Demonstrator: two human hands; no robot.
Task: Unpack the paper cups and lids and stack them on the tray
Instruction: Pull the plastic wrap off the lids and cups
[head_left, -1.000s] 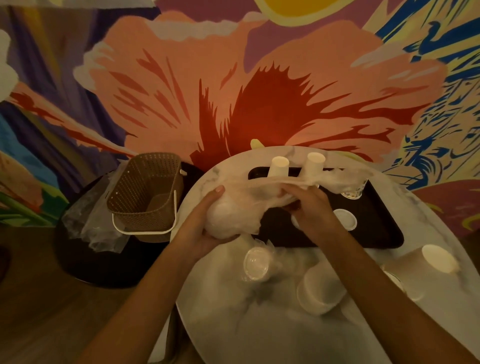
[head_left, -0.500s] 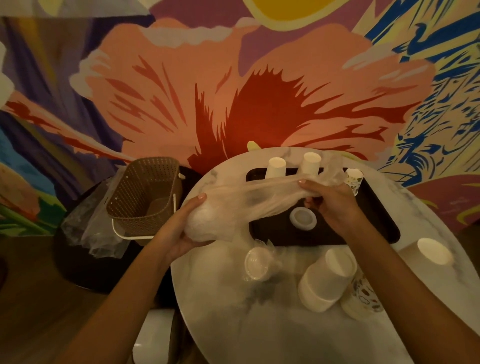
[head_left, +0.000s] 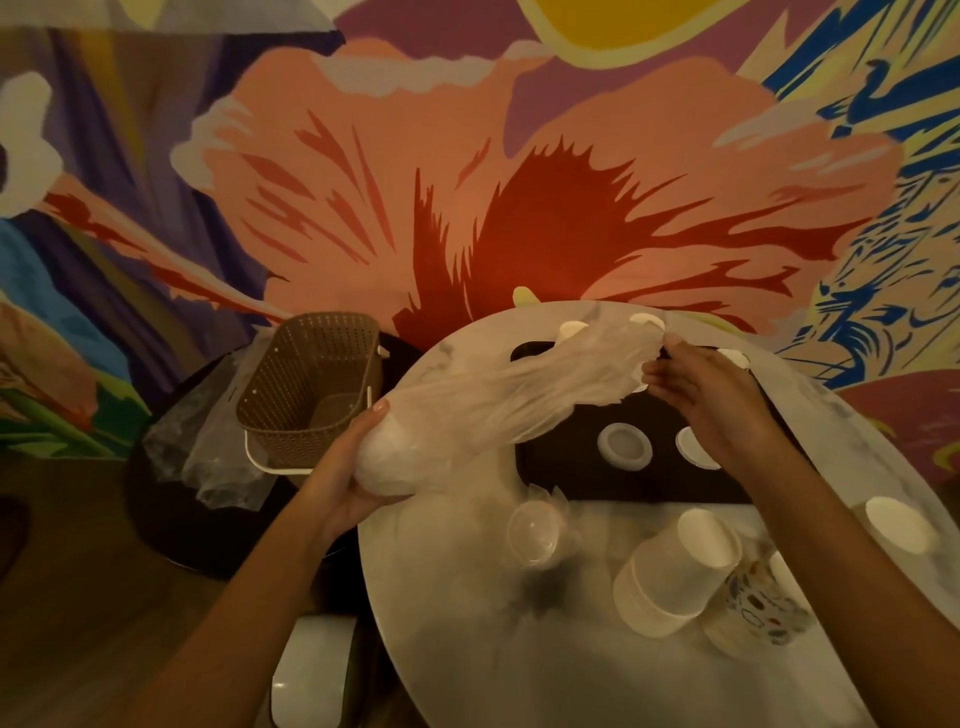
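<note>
Big painted mural (head_left: 519, 182) fills the whole background. In front of it is your round marble table (head_left: 519, 649), with the dark tray (head_left: 571, 478) lying across its 12 o'clock side.

The clear plastic bag (head_left: 519, 395) is stretched in the air from the table's 9 o'clock edge up to the tray's far rim at 12. Off the table at 10 o'clock there's a brown basket (head_left: 311, 384), with crumpled plastic just beside it.

Your left hand (head_left: 343, 478) has its grip wrapped round the bag's fat end. A white bundle sits inside, and I honestly can't tell if it's cups or lids. Your right hand (head_left: 696, 389) has its grip pinching the bag's other end, above the tray.

A stack of paper cups (head_left: 675, 577) lies on its side at 4 o'clock on the table, with a printed cup (head_left: 753, 618) touching it. A white lid (head_left: 623, 446) lies flat mid-tray.
</note>
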